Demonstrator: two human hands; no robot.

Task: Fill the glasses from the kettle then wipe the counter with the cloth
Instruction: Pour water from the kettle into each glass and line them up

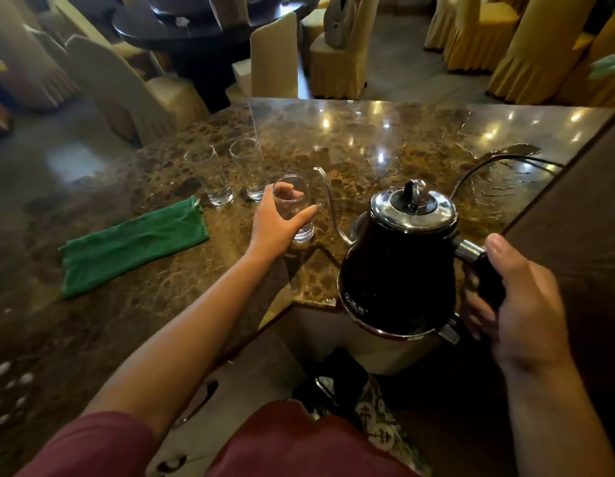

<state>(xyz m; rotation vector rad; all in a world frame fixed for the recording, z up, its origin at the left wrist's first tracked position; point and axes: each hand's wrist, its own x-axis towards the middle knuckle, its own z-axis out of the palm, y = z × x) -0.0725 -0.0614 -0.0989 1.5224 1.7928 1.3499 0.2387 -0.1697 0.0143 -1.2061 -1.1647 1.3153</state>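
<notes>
At the far left of the marble counter [385, 139] lies the green cloth [134, 244], folded into a long strip and angled from lower left to upper right, flat and apart from both hands. Just beyond its upper end stand two tall glasses, the left glass [210, 175] and the middle glass [249, 168], upright, close together and both looking dry. To their right is the near glass [294, 208], also upright on the counter. The left hand [277, 227] reaches to it on a long, nearly straight bare arm that runs up from the red sleeve [103, 445] at the bottom left; the wrist is level, the fingers curl round the far side of the glass and show through it, and the thumb lies along the near side, so the hand grips it. Right beside that thumb rises the thin gooseneck spout [328, 201], its tip above and a little right of the near glass's rim. The spout belongs to the black kettle [399, 273], which has a chrome lid and is held above the counter's near edge, roughly upright. The right hand [519, 301] clasps its black handle [488, 280] from the right, thumb laid on top and pointing toward the kettle, fingers wrapped underneath. A dark cord [488, 166] trails across the counter behind the kettle.
</notes>
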